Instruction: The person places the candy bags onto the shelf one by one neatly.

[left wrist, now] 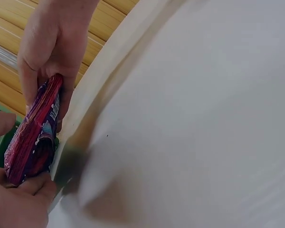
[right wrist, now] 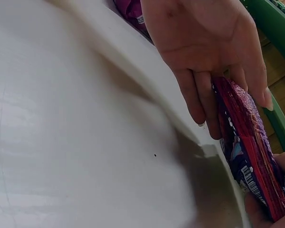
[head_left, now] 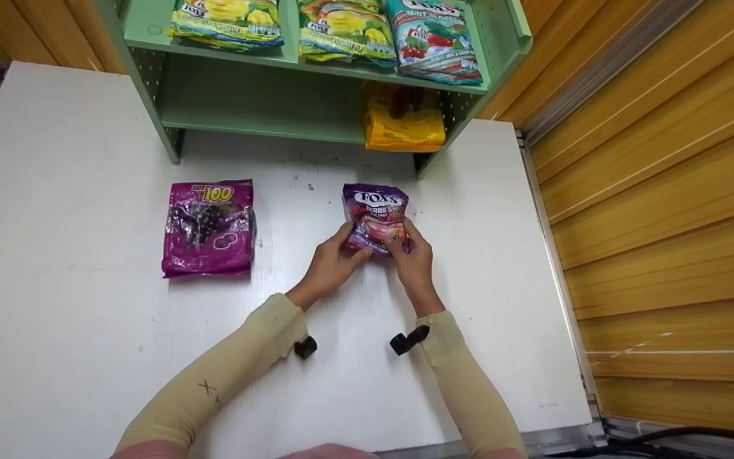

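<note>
In the head view, a purple bag of Fox's Berries candy (head_left: 376, 217) is held between both hands, its printed front facing up. The left hand (head_left: 329, 264) grips its left edge, with the thumb by the lower corner. On the opposite edge the right hand (head_left: 415, 260) grips it, the thumb lying over the front. Both wrist views show the candy bag (left wrist: 35, 128) edge-on, raised over the white table, its reddish bottom side (right wrist: 249, 142) visible. A larger magenta Lot 100 candy bag (head_left: 209, 229) lies to the left of the hands.
Beyond the hands stands a green shelf (head_left: 259, 95). Its upper tier carries yellow-green candy bags (head_left: 227, 22) and a teal mint bag (head_left: 437, 41); a yellow bag (head_left: 404, 127) sits low at the right. A wood-panel wall (head_left: 666, 210) borders the white table (head_left: 67, 319).
</note>
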Demonstrator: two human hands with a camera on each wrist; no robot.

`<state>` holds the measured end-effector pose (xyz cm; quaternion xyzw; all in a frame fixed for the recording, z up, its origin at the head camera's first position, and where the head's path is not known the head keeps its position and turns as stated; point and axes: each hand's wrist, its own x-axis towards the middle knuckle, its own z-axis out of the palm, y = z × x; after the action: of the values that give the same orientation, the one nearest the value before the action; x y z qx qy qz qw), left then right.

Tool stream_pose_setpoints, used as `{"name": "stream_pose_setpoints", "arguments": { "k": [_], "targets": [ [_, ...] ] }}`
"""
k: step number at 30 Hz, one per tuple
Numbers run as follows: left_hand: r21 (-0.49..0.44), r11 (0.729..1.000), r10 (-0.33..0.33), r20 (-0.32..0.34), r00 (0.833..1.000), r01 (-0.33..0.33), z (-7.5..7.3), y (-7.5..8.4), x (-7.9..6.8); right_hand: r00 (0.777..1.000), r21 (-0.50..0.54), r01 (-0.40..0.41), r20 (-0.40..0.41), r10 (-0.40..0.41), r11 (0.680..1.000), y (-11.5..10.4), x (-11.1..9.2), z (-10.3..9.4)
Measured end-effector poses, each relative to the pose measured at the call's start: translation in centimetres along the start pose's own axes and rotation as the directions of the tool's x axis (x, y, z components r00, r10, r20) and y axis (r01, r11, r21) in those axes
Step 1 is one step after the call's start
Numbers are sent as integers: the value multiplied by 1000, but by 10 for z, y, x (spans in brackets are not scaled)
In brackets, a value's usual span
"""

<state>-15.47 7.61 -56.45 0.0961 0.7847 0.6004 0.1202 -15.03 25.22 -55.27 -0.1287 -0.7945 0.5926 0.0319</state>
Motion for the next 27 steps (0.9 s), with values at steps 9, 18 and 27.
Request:
{"name": "stream_pose_setpoints", "arguments": {
  "k": [9,18,27],
  "targets": [
    [-191,979,-90,-120,989,66,-2,1,0,999,-2,39,-7,-39,999,-3,-2,8],
    [-382,918,-171,-147,974,104,-9,9,-2,998,26,66,22,-66,997,-10,-6,14],
    [-450,889,-184,-184,965,84,-15,9,-5,997,4,78,16,-78,997,-11,-4,23]
  ]
}}
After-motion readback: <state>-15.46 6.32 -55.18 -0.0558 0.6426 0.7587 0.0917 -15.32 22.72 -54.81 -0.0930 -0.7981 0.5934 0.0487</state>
